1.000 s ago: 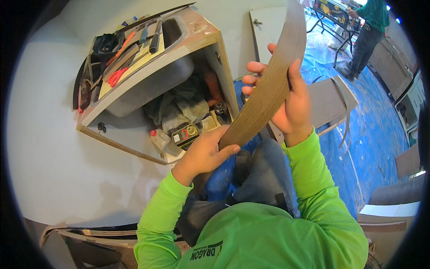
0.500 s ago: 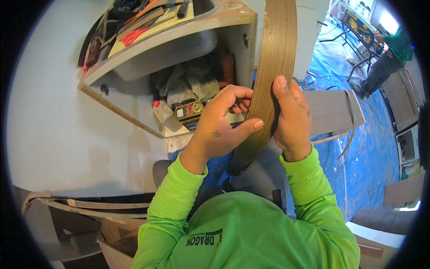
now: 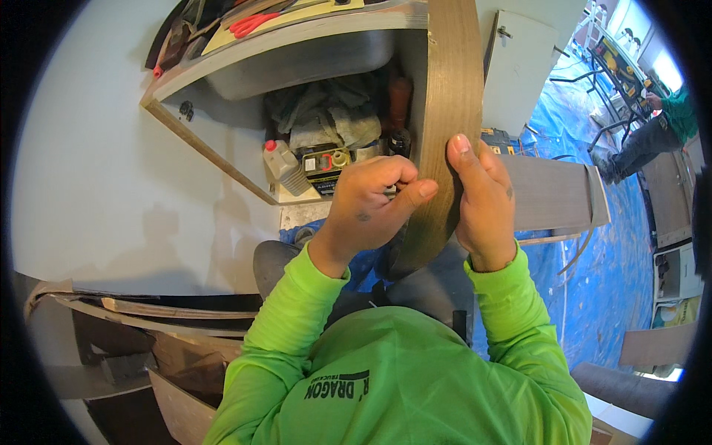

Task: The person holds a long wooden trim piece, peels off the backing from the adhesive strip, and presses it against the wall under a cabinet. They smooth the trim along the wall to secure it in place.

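The brown strip (image 3: 452, 89) has turned more upright since one second ago.
I see it between both hands, in front of the cabinet (image 3: 356, 23): the right hand (image 3: 486, 204) grasps its edge, the left hand (image 3: 368, 202) is curled, gripping or not I cannot tell.

We have open room over the blue sheet (image 3: 604, 259) at right; the strip (image 3: 452, 89) blocks the middle, the cabinet (image 3: 230, 144) the upper left.

We see pale wall (image 3: 141, 200) at left | open sink cabinet (image 3: 211, 154) ahead | white door (image 3: 512, 74) beyond | blue plastic floor sheeting (image 3: 608, 274), right | bright light (image 3: 668, 72) upper right
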A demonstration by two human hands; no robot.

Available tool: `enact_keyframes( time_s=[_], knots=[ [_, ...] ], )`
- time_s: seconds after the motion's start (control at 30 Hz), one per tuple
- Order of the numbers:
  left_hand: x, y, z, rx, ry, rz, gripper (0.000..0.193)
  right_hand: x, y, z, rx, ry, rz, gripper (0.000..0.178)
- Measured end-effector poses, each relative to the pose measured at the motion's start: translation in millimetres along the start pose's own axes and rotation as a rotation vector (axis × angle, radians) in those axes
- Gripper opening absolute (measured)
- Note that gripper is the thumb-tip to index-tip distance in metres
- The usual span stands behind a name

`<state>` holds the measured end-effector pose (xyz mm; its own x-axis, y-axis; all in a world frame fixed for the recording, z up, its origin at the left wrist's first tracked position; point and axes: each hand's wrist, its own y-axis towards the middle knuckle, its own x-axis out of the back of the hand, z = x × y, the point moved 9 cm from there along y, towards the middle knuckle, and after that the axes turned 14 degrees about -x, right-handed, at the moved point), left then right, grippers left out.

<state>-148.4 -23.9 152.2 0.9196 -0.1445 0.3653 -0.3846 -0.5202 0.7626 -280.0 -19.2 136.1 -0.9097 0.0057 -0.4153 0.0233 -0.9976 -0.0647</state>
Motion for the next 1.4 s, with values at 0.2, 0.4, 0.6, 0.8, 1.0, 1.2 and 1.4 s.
enact_keyframes(
  time_s=[0.2, 0.4, 0.6, 0.8, 1.0, 1.2, 1.4],
  knots=[
    [1, 5, 0, -0.045, 0.118, -0.143, 0.038, 1, -6, -2, 0.072, -0.104, -0.057, 0.032],
    [-10, -2, 5, 0.043, 0.069, 0.192, 0.027, 4, 1, -3, 0.001, 0.008, -0.029, 0.031],
    [-11, -9, -4, 0.057, -0.175, 0.111, 0.027, 11, 11, -11, -0.118, 0.129, 0.069, 0.031],
    [-2, -4, -2, -0.046, -0.088, 0.148, 0.024, 0, 10, -14, -0.168, 0.124, 0.142, 0.03],
    [-3, -9, 12, 0.134, -0.107, 0.058, 0.032, -8, 3, -17, -0.18, 0.09, 0.17, 0.031],
    [-8, -17, 30, 0.283, -0.263, 0.027, 0.027, -6, 0, -13, -0.157, 0.061, 0.144, 0.029],
    [0, -11, 13, 0.098, -0.309, 0.018, 0.021, -3, 5, -15, -0.175, 0.104, 0.167, 0.03]
  ],
)
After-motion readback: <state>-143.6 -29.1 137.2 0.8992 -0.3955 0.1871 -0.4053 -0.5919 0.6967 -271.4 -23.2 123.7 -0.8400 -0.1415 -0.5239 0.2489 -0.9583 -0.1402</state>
